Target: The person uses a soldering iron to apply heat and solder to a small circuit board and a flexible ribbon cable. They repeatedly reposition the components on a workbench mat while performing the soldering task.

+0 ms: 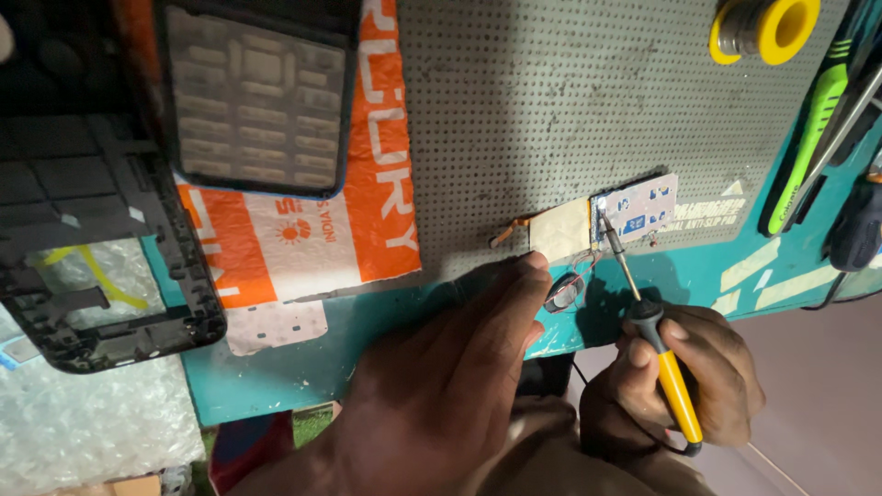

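On the grey perforated mat (551,101), near its lower edge, lies the small circuit board (634,209) with a tan patch on its left part. My right hand (684,381) has its fingers closed around the yellow soldering iron (663,358) — its tip touches the board's left end. My left hand (459,377) lies flat, fingers together, fingertip just below the tan patch. Well left sit a keypad phone (257,96) and a black phone frame (92,239) — a yellow solder spool (764,28) rests at top right.

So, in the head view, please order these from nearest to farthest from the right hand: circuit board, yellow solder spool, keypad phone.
1. Circuit board, just above the right hand.
2. Yellow solder spool, top right corner.
3. Keypad phone, far top left.
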